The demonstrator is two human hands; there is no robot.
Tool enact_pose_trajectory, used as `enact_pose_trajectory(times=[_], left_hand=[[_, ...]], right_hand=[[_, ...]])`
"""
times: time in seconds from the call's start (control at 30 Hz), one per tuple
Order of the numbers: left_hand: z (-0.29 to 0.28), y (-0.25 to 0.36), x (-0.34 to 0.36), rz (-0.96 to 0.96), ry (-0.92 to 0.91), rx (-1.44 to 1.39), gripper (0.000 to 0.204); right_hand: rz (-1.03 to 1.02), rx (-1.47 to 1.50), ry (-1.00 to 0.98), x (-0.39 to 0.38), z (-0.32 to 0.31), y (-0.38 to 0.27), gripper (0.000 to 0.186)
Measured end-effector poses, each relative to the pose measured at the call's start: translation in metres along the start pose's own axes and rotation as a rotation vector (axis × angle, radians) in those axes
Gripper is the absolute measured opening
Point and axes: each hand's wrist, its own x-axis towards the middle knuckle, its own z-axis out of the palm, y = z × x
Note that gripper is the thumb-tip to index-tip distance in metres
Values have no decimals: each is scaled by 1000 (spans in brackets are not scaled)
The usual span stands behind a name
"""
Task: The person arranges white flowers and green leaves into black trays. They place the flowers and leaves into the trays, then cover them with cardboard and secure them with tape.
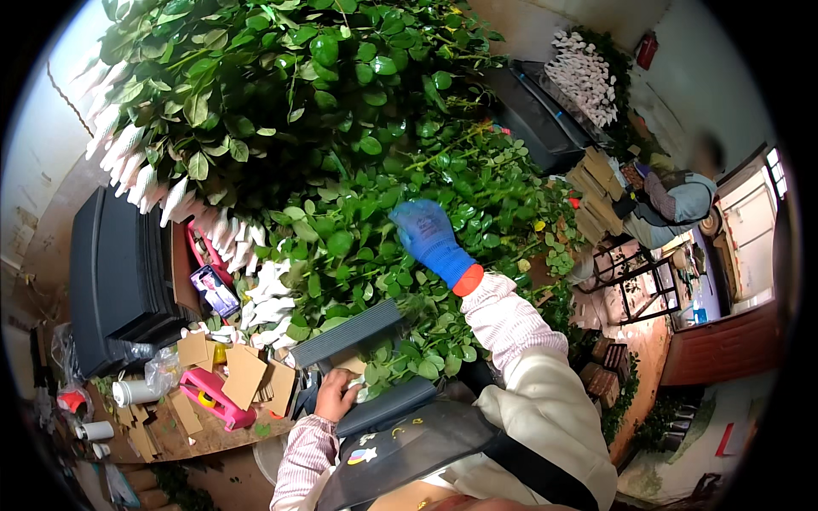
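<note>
My left hand [335, 394], bare, is at the head end of a grey ribbed trough [349, 334]. Its fingers curl by a pale thing I cannot make out. Leafy rose stems [430, 347] lie in the trough between its two ribbed sides. Further out, my right hand [423, 232] wears a blue glove with an orange cuff. It is over the pile of leafy stems [341, 243], blurred, so its fingers do not show clearly. White-netted flower heads [271, 294] lie to the left, and a larger leafy heap with netted heads [141, 179] rises behind.
Black folded sheets [119, 281] stand at the left. On the table are cardboard pieces [243, 375], a pink tape dispenser [217, 400] and a white roll [135, 392]. A co-worker [677, 200] is at the right, near a black metal frame [635, 281]. Another netted bundle [584, 81] lies behind.
</note>
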Motion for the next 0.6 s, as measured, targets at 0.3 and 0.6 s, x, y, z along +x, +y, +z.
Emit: enact_pose_trajectory(times=[0.3, 0.6], left_hand=[[-3, 2, 3, 9, -36, 24, 26], [1, -4, -2, -129, -58, -28, 26]], right_hand=[[-49, -303, 190, 51, -32, -23, 50], [180, 139, -729, -80, -5, -38, 37]])
